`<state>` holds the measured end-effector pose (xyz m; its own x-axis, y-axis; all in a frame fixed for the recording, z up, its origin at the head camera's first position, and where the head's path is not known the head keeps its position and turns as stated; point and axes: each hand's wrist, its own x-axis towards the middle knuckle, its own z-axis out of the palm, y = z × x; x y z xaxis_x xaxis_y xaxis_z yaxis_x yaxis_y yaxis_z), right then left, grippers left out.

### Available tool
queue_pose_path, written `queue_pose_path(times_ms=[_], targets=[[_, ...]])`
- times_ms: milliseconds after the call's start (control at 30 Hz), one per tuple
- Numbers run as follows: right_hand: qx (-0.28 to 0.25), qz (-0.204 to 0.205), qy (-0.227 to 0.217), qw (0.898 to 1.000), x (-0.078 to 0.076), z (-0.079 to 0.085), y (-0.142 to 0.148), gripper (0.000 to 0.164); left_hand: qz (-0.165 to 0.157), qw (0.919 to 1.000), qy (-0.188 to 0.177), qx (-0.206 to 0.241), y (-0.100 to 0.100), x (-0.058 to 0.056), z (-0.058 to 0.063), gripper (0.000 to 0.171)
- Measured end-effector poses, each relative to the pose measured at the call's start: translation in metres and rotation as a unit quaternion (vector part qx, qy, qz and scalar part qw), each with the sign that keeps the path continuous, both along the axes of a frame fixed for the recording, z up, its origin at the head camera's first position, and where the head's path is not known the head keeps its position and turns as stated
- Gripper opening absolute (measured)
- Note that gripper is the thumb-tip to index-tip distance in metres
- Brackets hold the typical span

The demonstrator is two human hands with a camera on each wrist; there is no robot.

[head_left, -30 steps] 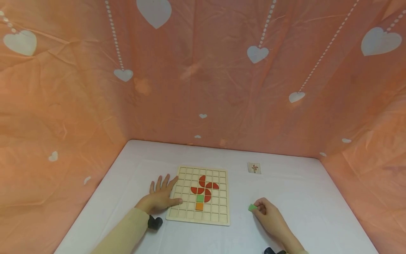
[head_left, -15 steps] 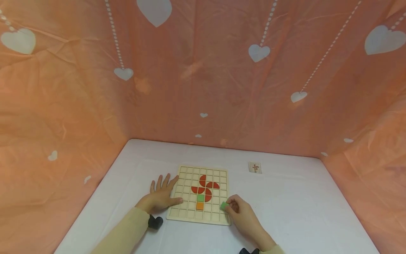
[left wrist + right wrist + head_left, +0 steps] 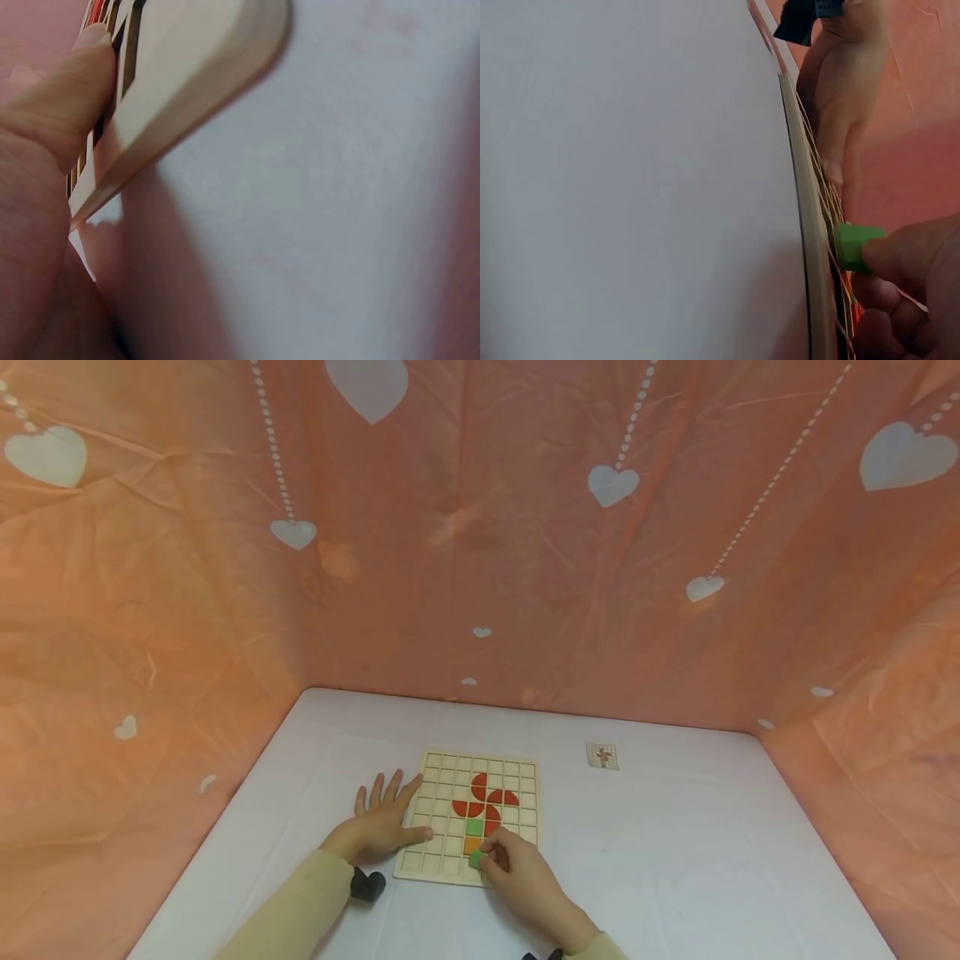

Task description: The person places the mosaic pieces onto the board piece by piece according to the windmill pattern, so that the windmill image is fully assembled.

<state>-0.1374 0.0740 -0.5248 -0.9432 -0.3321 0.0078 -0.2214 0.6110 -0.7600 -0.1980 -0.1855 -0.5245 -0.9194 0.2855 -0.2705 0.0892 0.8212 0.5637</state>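
A wooden grid board (image 3: 435, 862) lies on the white table. Red quarter-circle tiles (image 3: 480, 789) form a pinwheel on it, with a green square tile (image 3: 475, 827) and an orange square tile (image 3: 472, 845) in a column below. My right hand (image 3: 521, 872) pinches another green tile (image 3: 476, 859) between thumb and fingers, right at the cell under the orange one. In the right wrist view this green tile (image 3: 855, 247) stands tilted at the board's surface. My left hand (image 3: 382, 827) rests with spread fingers on the board's left edge, its thumb (image 3: 94, 67) over the grid.
A small pattern card (image 3: 603, 756) showing a red pinwheel on a grid lies behind and to the right of the board. An orange cloth with white hearts (image 3: 613, 485) surrounds the table at the back and sides.
My right hand has carried the green tile leftward from the table right of the board to the cell below the orange tile. The left hand has stayed in place.
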Motion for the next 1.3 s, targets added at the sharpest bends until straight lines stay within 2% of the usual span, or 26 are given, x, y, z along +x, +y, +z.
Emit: queue_pose_path(times_ms=[367,600,900,1133,1300], targets=[[0.032,0.013,0.019,0.999,-0.002,-0.006,-0.016,0.005,0.004,0.9997,-0.002,-0.024,-0.009,0.000,-0.005,0.100],[0.036,0.014,0.027,0.999,-0.001,-0.007,-0.023,0.008,0.005,0.9997,-0.008,-0.021,-0.016,0.002,-0.003,0.100],[0.062,0.034,0.040,0.997,0.000,-0.010,-0.025,0.003,0.006,0.9997,-0.007,-0.024,-0.019,0.001,-0.007,0.101],[0.061,0.043,0.030,0.997,0.001,-0.009,-0.016,0.006,0.007,0.9997,-0.007,-0.021,-0.017,0.002,-0.012,0.100],[0.062,0.022,0.039,0.997,-0.004,-0.006,0.010,0.011,0.008,0.9998,-0.012,-0.010,-0.015,0.003,-0.016,0.101]])
